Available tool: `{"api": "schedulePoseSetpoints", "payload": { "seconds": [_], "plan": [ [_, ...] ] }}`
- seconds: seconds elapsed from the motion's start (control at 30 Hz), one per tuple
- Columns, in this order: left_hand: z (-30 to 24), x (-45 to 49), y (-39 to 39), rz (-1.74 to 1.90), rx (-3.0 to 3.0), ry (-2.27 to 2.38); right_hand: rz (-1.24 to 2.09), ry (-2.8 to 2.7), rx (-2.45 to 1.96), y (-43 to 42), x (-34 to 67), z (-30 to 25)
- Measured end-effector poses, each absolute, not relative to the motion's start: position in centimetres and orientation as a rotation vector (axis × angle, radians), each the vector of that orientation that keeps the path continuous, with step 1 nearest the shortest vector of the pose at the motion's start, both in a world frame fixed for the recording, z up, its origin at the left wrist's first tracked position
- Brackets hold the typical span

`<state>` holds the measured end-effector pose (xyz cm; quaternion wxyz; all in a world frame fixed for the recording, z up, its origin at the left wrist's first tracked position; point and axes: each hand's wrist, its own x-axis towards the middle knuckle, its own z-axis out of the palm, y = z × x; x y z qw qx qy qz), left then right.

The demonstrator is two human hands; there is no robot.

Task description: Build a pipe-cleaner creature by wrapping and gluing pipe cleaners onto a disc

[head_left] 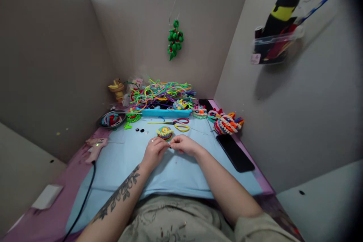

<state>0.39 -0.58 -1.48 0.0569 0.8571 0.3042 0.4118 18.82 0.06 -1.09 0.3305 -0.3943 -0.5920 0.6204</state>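
Tiny dark piece (170, 146), too small to make out, shows between the fingertips over the middle of a blue-covered counter (124, 166). The left hand (155, 151) and right hand (183, 145) are nearly closed, fingers curled to thumbs in a pinch that suits something so small; I cannot tell which one grips it. Just beyond sits a yellow-topped coiled figure (165, 132), probably placed close for easy reach. Behind it lie scissors (181, 125). Farther back, a blue tray (167, 113) seems to corral bright fuzzy stems (167, 91)
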Motion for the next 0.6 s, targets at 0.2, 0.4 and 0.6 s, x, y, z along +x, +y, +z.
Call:
{"api": "schedulePoseSetpoints", "payload": {
  "seconds": [0.2, 0.4, 0.6],
  "plan": [
    [-1.5, 0.5, -0.7, 1.414, 2.494, 1.165, 1.61, -1.24, -0.912, -0.1, 17.2, -1.0],
    [-1.6, 0.6, -0.7, 1.457, 2.509, 1.168, 1.573, -1.0, -0.923, -0.6, 15.5, -1.3],
    [-1.8, 0.7, -0.7, 1.451, 2.551, 1.142, 1.475, -0.975, -0.94, -0.5, 15.5, -1.3]
  ]
}}
